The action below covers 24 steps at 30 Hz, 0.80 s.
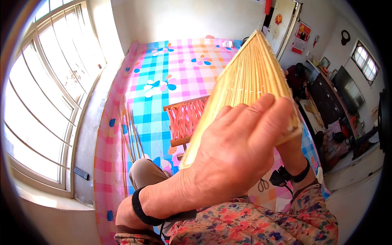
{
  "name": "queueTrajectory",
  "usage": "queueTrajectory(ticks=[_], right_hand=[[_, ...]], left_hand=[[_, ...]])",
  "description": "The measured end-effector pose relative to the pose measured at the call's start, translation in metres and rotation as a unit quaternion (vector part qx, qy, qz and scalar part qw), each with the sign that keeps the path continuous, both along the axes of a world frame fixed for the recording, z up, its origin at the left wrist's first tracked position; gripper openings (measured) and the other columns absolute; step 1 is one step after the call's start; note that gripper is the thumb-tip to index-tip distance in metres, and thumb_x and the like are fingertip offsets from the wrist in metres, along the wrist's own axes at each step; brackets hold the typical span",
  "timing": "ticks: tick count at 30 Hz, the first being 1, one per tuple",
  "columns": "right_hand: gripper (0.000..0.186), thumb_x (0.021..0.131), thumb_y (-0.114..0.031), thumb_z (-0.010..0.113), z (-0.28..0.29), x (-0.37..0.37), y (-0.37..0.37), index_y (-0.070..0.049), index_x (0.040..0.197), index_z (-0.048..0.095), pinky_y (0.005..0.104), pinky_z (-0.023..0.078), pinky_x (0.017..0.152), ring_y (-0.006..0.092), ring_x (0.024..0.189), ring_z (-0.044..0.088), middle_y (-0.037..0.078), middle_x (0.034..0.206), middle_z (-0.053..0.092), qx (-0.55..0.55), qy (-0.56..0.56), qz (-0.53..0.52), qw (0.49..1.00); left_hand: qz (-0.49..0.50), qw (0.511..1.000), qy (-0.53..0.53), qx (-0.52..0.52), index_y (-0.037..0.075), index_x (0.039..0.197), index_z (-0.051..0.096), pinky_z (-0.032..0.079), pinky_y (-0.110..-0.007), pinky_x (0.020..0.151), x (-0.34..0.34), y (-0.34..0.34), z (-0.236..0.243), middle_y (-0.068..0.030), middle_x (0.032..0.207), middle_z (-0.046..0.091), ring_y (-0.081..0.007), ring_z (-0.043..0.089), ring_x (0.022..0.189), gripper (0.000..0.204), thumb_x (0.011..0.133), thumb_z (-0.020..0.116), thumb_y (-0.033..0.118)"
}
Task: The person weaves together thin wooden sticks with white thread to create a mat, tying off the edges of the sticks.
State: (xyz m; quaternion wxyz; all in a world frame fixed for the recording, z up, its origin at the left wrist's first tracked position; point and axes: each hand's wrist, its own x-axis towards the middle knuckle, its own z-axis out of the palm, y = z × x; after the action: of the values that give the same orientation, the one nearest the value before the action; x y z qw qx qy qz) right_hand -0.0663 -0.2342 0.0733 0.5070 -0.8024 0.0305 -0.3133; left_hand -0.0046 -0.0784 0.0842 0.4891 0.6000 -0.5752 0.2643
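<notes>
A stiff mat of pale yellow stalks, laid side by side in rows, is held up at a slant before me. Across its near part lies my left hand, with fingers curled over the stalks and gripping them. My right hand is at the mat's lower right edge, behind it. Its fingers are hidden by the mat, so their hold does not show. Just left of the mat stands a small wooden folding stool with pink woven straps. Several loose thin stalks lie further left, near my knee.
Below is a checked, flowered bed cover. A pair of scissors lies near my right forearm. A remote control rests on the sill by the barred window. Another person is in the background at right, near a dark cabinet.
</notes>
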Motion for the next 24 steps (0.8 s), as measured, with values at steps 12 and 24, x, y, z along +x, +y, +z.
queueTrajectory(ticks=[12, 24], right_hand=[[0.037, 0.097, -0.026, 0.03, -0.134, 0.044, -0.001, 0.0, 0.115, 0.05, 0.0371, 0.041, 0.092, 0.0196, 0.099, 0.055, 0.009, 0.105, 0.059, 0.639, -0.013, 0.202, 0.742], [0.032, 0.097, -0.02, 0.034, -0.203, 0.004, 0.016, -0.003, 0.122, 0.047, 0.0358, 0.042, 0.094, 0.0182, 0.105, 0.054, 0.009, 0.114, 0.056, 0.649, 0.086, 0.226, 0.722]], left_hand=[[0.068, 0.948, -0.103, 0.292, 0.004, 0.123, 0.051, 0.041, -0.035, 0.076, 0.011, 0.036, -0.088, -0.0115, 0.117, 0.057, -0.0225, 0.052, 0.085, 0.051, 0.073, 0.059, 0.008], [0.067, 0.925, 0.223, 0.299, 0.004, 0.115, 0.05, 0.048, -0.04, 0.082, -0.014, 0.069, -0.147, -0.0142, 0.114, 0.054, -0.0339, 0.055, 0.098, 0.055, 0.065, 0.074, 0.001]])
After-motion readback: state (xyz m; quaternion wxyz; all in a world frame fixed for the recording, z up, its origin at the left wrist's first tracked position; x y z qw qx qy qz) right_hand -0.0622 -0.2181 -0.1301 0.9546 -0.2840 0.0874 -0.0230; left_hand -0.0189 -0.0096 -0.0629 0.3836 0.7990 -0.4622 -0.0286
